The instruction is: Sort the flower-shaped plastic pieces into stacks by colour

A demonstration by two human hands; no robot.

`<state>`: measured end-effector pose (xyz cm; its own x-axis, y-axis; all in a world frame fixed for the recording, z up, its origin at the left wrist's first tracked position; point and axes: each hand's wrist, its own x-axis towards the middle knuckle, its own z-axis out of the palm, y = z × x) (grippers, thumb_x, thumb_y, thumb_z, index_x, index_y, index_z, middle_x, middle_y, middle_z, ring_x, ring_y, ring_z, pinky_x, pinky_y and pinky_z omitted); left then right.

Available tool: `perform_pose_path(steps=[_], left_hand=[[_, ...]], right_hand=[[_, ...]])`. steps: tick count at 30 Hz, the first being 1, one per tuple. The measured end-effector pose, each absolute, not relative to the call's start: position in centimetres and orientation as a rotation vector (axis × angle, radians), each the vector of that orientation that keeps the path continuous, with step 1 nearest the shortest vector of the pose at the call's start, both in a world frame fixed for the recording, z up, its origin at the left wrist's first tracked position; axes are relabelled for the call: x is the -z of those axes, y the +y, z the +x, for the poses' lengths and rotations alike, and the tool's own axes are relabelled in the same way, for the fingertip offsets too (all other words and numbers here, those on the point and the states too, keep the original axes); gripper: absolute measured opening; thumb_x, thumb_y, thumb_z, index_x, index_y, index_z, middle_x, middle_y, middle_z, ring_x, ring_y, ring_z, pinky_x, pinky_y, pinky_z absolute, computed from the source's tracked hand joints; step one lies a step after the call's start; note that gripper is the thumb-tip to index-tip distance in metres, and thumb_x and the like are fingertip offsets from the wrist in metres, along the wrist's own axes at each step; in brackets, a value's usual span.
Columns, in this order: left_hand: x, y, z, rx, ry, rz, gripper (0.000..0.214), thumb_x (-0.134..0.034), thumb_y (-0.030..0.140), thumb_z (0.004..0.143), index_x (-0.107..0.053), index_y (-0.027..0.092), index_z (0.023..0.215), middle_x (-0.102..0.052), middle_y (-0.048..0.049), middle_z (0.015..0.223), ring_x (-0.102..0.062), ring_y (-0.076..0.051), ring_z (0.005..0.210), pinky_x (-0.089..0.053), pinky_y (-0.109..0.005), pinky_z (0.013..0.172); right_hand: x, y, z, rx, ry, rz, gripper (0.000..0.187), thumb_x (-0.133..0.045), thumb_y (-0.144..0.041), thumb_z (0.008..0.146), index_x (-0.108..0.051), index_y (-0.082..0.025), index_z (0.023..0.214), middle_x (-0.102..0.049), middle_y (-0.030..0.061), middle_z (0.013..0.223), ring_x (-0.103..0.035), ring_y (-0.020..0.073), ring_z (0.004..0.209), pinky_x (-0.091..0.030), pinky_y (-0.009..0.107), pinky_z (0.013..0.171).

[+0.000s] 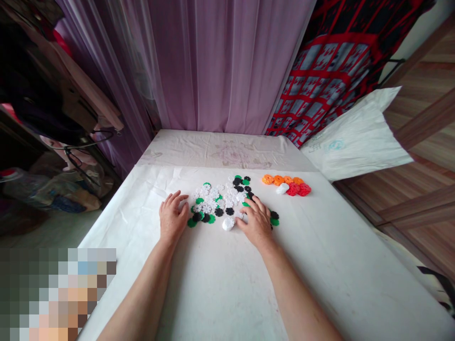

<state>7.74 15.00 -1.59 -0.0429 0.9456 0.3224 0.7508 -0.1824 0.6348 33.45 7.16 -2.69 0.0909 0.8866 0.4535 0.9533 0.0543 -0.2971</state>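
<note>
Small flower-shaped plastic discs in white point(212, 194), black point(229, 211) and green point(212, 219) lie loosely mixed in a pile on the table. My left hand point(173, 217) rests at the pile's left edge, fingers apart and nothing in them. Over the right side of the pile is my right hand point(259, 221), its fingers spread above the discs and covering some of them. A white disc shows between its thumb and index finger, but no firm grip on it is visible. Just left of that thumb sits a neat stack of white discs point(228, 223).
Farther right stand stacks of orange discs point(278, 180) and red discs point(298, 189), with another white stack point(282, 189) beside them. A white cloth covers the table point(220, 284). A white bag point(359, 137) hangs at the table's right edge; a purple curtain point(227, 66) is behind.
</note>
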Motion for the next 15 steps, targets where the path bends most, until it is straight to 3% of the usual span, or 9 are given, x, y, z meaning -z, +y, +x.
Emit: perform_pose_path(steps=[6, 10, 15], left_hand=[[1.5, 14.9, 7.8, -1.052, 1.812, 1.954, 0.027, -0.05, 0.029, 0.086, -0.071, 0.025, 0.103, -0.065, -0.0062, 0.133, -0.05, -0.031, 0.134, -0.035, -0.055, 0.114], [1.3, 14.8, 7.9, -1.062, 1.809, 1.95, 0.027, -0.05, 0.029, 0.086, -0.07, 0.026, 0.103, -0.064, -0.0051, 0.134, -0.049, -0.03, 0.134, -0.035, -0.054, 0.114], [1.4, 14.9, 7.9, -1.07, 1.807, 1.946, 0.026, -0.051, 0.028, 0.085, -0.07, 0.027, 0.102, -0.065, -0.0051, 0.134, -0.05, -0.03, 0.134, -0.034, -0.056, 0.114]], right_hand=[[3.0, 7.2, 33.6, 0.134, -1.762, -1.868, 0.009, -0.067, -0.027, 0.079, -0.066, -0.023, 0.087, -0.062, 0.0111, 0.133, -0.041, 0.0325, 0.136, -0.033, 0.053, 0.107], [2.2, 6.8, 33.7, 0.121, -1.811, -1.897, 0.021, -0.069, -0.032, 0.081, -0.072, -0.024, 0.1, -0.059, 0.011, 0.138, -0.039, 0.0344, 0.137, -0.033, 0.055, 0.106], [1.7, 6.7, 33.8, 0.078, -1.843, -1.901, 0.013, -0.069, -0.032, 0.083, -0.076, -0.027, 0.092, -0.061, 0.007, 0.137, -0.038, 0.0353, 0.139, -0.033, 0.057, 0.106]])
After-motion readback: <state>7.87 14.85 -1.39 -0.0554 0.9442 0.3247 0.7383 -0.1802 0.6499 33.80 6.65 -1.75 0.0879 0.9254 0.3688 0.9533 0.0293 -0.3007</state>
